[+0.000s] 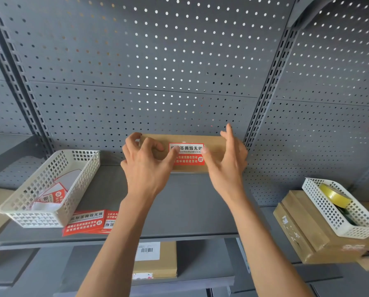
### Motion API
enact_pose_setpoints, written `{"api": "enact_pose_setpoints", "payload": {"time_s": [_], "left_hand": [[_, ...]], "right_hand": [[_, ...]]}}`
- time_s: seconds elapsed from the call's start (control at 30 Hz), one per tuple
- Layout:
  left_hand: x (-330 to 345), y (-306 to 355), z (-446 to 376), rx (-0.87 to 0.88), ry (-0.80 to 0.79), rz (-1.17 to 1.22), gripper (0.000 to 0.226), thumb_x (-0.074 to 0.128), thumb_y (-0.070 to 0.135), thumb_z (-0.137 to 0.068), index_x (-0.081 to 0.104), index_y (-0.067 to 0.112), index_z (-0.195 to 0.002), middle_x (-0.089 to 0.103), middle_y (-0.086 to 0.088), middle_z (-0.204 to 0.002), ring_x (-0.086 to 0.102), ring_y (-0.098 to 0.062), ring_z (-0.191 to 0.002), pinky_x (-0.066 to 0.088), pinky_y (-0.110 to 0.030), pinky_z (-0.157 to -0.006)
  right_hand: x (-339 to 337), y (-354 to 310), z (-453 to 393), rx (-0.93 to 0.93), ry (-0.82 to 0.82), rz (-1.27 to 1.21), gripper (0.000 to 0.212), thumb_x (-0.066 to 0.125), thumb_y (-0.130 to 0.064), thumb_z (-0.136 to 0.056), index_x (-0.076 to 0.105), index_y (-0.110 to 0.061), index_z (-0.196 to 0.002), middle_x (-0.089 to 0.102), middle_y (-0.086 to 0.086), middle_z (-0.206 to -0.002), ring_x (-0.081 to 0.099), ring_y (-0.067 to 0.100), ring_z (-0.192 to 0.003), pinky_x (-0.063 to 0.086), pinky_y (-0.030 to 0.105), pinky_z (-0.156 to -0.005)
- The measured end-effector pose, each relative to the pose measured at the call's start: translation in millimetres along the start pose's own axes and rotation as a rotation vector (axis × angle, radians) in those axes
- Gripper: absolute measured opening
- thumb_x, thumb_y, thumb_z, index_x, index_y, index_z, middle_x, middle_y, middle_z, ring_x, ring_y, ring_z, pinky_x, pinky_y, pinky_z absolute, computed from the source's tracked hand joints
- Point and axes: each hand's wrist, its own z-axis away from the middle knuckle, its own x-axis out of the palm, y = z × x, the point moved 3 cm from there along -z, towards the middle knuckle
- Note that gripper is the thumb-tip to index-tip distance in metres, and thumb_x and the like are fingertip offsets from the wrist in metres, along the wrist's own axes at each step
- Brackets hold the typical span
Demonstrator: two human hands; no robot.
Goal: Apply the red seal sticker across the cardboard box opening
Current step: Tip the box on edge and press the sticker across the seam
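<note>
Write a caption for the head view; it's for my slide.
Both thumbs press the red seal sticker onto a cardboard box on a grey shelf.

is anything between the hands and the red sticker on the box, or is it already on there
Nothing visible stands in the way. The red seal sticker already lies on the cardboard box, and both thumbs touch it: the left hand at its left edge, the right hand at its right edge.
</note>
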Motion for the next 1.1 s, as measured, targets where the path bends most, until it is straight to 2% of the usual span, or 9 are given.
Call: {"api": "enact_pose_setpoints", "payload": {"time_s": [0.13, 0.23, 0.43, 0.63, 0.87, 1.1], "left_hand": [[11, 5, 0, -0.005, 0.143, -0.074, 0.051, 0.066, 0.071, -0.073, 0.051, 0.023, -0.074, 0.043, -0.002, -0.131, 0.041, -0.026, -0.122, 0.037, -0.047, -0.089], [14, 5, -2, 0.019, 0.188, -0.118, 0.057, 0.063, 0.076, -0.071, 0.05, 0.021, -0.074, 0.045, -0.004, -0.129, 0.042, -0.027, -0.118, 0.036, -0.045, -0.086], [17, 7, -5, 0.008, 0.216, -0.144, 0.06, 0.065, 0.078, -0.067, 0.048, 0.021, -0.071, 0.047, -0.006, -0.129, 0.042, -0.03, -0.117, 0.039, -0.047, -0.086], [19, 6, -7, 0.003, 0.22, -0.159, 0.056, 0.065, 0.075, -0.069, 0.046, 0.022, -0.069, 0.046, -0.005, -0.127, 0.042, -0.029, -0.114, 0.036, -0.044, -0.082], [21, 0, -7, 0.003, 0.226, -0.146, 0.046, 0.061, 0.066, -0.081, 0.047, 0.024, -0.071, 0.046, -0.003, -0.126, 0.041, -0.028, -0.118, 0.037, -0.044, -0.084], [21, -2, -8, 0.009, 0.209, -0.113, 0.039, 0.058, 0.059, -0.088, 0.046, 0.025, -0.073, 0.045, -0.005, -0.129, 0.04, -0.027, -0.122, 0.037, -0.047, -0.087]], "right_hand": [[19, -18, 5, 0.031, 0.175, 0.173, 0.094, 0.056, -0.073, -0.082, 0.023, -0.028, -0.157, 0.052, -0.006, -0.139, 0.033, 0.028, -0.139, 0.029, 0.051, -0.104], [27, -23, 1, 0.054, 0.249, 0.276, 0.099, 0.053, -0.079, -0.079, 0.026, -0.024, -0.157, 0.055, -0.002, -0.136, 0.036, 0.032, -0.138, 0.033, 0.052, -0.102], [32, -24, 3, 0.031, 0.3, 0.395, 0.101, 0.055, -0.078, -0.078, 0.029, -0.021, -0.156, 0.055, 0.003, -0.136, 0.038, 0.037, -0.139, 0.033, 0.053, -0.1], [34, -23, 2, 0.029, 0.29, 0.411, 0.098, 0.056, -0.076, -0.079, 0.029, -0.023, -0.156, 0.053, 0.0, -0.139, 0.037, 0.039, -0.14, 0.032, 0.053, -0.101], [33, -16, 2, 0.024, 0.321, 0.347, 0.067, 0.054, -0.053, -0.094, 0.035, -0.027, -0.153, 0.055, -0.001, -0.138, 0.039, 0.037, -0.138, 0.034, 0.054, -0.099], [33, -14, 0, 0.039, 0.328, 0.321, 0.055, 0.053, -0.038, -0.099, 0.036, -0.032, -0.151, 0.057, -0.007, -0.136, 0.039, 0.031, -0.137, 0.032, 0.05, -0.098]]}}
